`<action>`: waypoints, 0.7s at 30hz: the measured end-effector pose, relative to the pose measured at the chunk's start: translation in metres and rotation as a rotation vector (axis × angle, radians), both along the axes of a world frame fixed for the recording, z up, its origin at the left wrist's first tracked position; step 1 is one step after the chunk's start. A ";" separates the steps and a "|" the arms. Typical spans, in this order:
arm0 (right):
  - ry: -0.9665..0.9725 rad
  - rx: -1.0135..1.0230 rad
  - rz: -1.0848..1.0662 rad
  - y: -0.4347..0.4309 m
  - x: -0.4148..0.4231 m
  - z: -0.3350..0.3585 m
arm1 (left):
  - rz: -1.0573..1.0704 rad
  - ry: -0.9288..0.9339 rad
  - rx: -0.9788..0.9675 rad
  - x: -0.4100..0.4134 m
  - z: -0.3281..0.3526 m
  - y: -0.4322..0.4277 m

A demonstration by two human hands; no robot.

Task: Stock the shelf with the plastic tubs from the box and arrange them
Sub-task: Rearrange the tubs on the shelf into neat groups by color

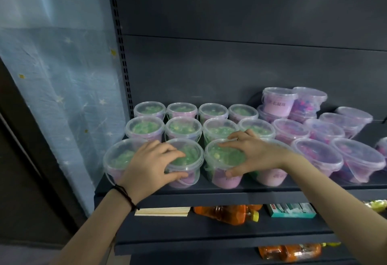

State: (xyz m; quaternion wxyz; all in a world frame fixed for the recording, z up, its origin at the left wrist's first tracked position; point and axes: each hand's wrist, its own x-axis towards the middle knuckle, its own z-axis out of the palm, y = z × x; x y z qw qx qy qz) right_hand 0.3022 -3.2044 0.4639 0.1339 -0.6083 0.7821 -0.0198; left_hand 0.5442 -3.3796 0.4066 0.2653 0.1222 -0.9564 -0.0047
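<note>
The person is reaching onto a dark grey shelf (209, 190) with both arms. The left hand (146, 166) is gripping the second tub (188, 155) of the front row, fingers curling over its clear lid and thumb pressing against its front wall; the right hand (253, 155) is gripping the third tub (219, 160) just beside it in much the same way, fingers spreading across the lid and thumb hooking round the front above a pink label. Both tubs are standing upright near the shelf's front edge.

They are sitting among the green-filled tubs (146, 128), which are filling the left part of the shelf in three rows; the fourth tub of the front row is lying mostly hidden under the right wrist. To the right the purple-filled tubs (318, 155) are standing more loosely, and at the back two of them are sitting stacked on others.

A black cord (125, 196) is circling the left wrist. On the shelf below, orange bottles (228, 214) are lying on their sides between a pale flat stack (163, 211) and a teal box (291, 212); a blue star-printed curtain (62, 97) is hanging to the left.
</note>
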 end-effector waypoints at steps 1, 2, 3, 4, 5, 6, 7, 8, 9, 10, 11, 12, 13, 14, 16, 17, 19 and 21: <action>-0.012 -0.014 0.018 0.000 -0.002 0.000 | 0.007 0.015 0.000 0.000 -0.001 0.002; -0.038 -0.018 0.036 -0.001 -0.005 0.001 | 0.014 0.028 -0.006 0.000 -0.002 0.003; -0.078 -0.037 0.052 -0.005 -0.008 0.004 | 0.025 0.039 -0.012 -0.001 -0.001 0.004; -0.135 -0.085 0.053 -0.011 -0.013 0.009 | 0.036 0.046 -0.018 -0.002 0.000 0.005; -0.177 -0.163 0.036 -0.020 -0.020 0.013 | 0.042 0.052 -0.020 -0.004 0.002 0.007; -0.182 -0.240 0.007 -0.032 -0.030 0.016 | 0.039 0.061 -0.006 -0.007 0.005 0.011; -0.154 -0.284 -0.021 -0.046 -0.040 0.018 | 0.027 0.064 0.032 -0.012 0.009 0.017; -0.128 -0.273 -0.046 -0.059 -0.050 0.019 | 0.008 0.055 0.083 -0.020 0.012 0.023; -0.124 -0.211 -0.058 -0.071 -0.058 0.020 | -0.014 0.034 0.130 -0.029 0.013 0.029; -0.137 -0.102 -0.066 -0.082 -0.065 0.018 | -0.043 0.008 0.162 -0.039 0.013 0.035; -0.141 0.008 -0.061 -0.090 -0.068 0.017 | -0.070 -0.024 0.179 -0.049 0.010 0.039; -0.134 0.086 -0.053 -0.097 -0.070 0.015 | -0.087 -0.068 0.189 -0.056 0.007 0.042; -0.132 0.124 -0.044 -0.102 -0.069 0.014 | -0.085 -0.116 0.203 -0.061 0.005 0.043; -0.139 0.137 -0.043 -0.106 -0.070 0.013 | -0.074 -0.144 0.215 -0.063 0.002 0.042; -0.138 0.151 -0.042 -0.108 -0.070 0.014 | -0.082 -0.135 0.228 -0.063 -0.001 0.040; -0.131 0.155 -0.038 -0.107 -0.070 0.014 | -0.100 -0.129 0.233 -0.062 -0.001 0.039; -0.132 0.135 -0.036 -0.107 -0.074 0.013 | -0.121 -0.137 0.255 -0.061 0.001 0.038; -0.127 0.096 -0.040 -0.106 -0.076 0.010 | -0.118 -0.153 0.270 -0.061 0.003 0.038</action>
